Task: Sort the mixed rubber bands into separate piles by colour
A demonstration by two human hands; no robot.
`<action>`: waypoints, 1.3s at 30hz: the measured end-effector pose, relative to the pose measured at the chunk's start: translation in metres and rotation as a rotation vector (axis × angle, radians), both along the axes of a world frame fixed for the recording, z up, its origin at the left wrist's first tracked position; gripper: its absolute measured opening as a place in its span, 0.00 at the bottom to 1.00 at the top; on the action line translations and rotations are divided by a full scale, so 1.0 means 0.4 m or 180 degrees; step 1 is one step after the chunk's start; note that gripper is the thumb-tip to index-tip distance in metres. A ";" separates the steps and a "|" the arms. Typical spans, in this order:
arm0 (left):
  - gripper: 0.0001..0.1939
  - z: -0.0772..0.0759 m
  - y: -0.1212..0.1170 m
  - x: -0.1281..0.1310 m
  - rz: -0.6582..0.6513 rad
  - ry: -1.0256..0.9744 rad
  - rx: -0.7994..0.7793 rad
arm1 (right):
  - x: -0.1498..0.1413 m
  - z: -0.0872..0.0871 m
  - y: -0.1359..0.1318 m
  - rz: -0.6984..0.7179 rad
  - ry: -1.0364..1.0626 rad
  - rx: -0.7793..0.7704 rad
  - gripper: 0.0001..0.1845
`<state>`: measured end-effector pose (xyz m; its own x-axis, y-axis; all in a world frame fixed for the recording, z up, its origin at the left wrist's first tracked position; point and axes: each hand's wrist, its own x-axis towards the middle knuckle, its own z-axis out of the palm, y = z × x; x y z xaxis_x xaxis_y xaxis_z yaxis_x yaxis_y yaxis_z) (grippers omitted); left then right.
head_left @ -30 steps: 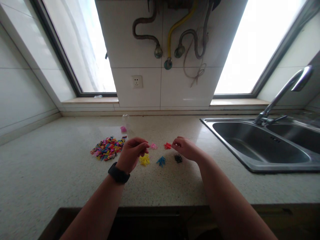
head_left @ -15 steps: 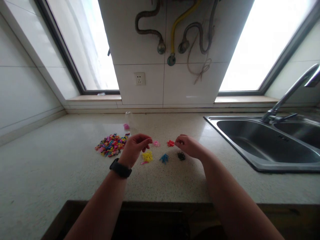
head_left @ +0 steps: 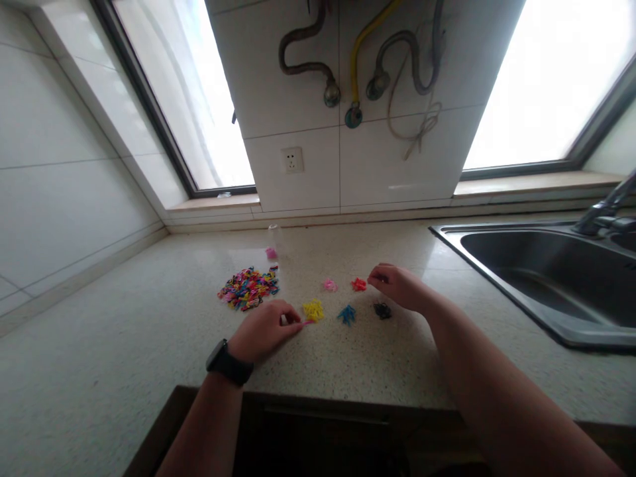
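Note:
My left hand [head_left: 268, 329] rests low over the counter with fingertips pinched on one end of a thin pink stick [head_left: 309, 322], just below a pile of yellow rubber bands [head_left: 313, 309]. My right hand [head_left: 397, 285] is closed beside a small pile of red rubber bands [head_left: 358, 284]; whatever its fingertips hold is too small to make out. Between the hands are piles of pink rubber bands [head_left: 328, 285] and blue rubber bands [head_left: 347, 315]. Black rubber bands [head_left: 382, 310] lie under my right hand. A large mixed heap of coloured bands [head_left: 248, 288] spreads beyond my left hand.
A clear container [head_left: 273, 233] with something pink [head_left: 271, 253] at its near end lies behind the mixed heap. A steel sink [head_left: 501, 232] is set into the speckled counter [head_left: 318, 371] on the right. The tiled wall [head_left: 298, 189] stands behind.
My left hand has come down and nearer to me, from beside the pink bands to the pink stick. My right hand stays beside the red bands. The view has turned slightly left.

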<state>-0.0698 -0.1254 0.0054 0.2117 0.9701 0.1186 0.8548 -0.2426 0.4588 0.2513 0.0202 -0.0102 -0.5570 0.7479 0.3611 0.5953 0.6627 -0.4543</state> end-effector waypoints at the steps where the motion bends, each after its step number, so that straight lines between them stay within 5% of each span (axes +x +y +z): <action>1: 0.12 -0.003 -0.003 0.005 0.0017 -0.0016 0.0022 | 0.000 -0.004 0.003 0.0002 0.0010 0.0008 0.11; 13: 0.09 -0.022 -0.016 0.013 -0.0204 -0.0592 0.0024 | 0.014 -0.028 0.052 -0.0366 0.0335 0.0053 0.11; 19: 0.11 0.052 0.010 0.040 -0.0373 -0.0847 0.0247 | 0.002 -0.039 0.071 -0.0331 0.0369 0.0060 0.12; 25: 0.11 0.119 0.131 0.085 -0.0713 -0.0409 0.0432 | 0.009 -0.041 0.073 -0.0414 0.0452 0.0000 0.12; 32: 0.10 0.071 0.287 0.120 -0.0799 0.0395 0.0437 | 0.016 -0.031 0.062 -0.0482 0.0410 -0.0039 0.12; 39: 0.10 0.023 0.330 0.126 -0.0789 0.0657 0.0531 | 0.014 -0.029 0.053 -0.0462 0.0371 0.0004 0.12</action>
<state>-0.0195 0.0066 0.0147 0.4740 0.8573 0.2011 0.8311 -0.5110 0.2194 0.2570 0.0413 -0.0217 -0.3976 0.8169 0.4178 0.6282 0.5743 -0.5250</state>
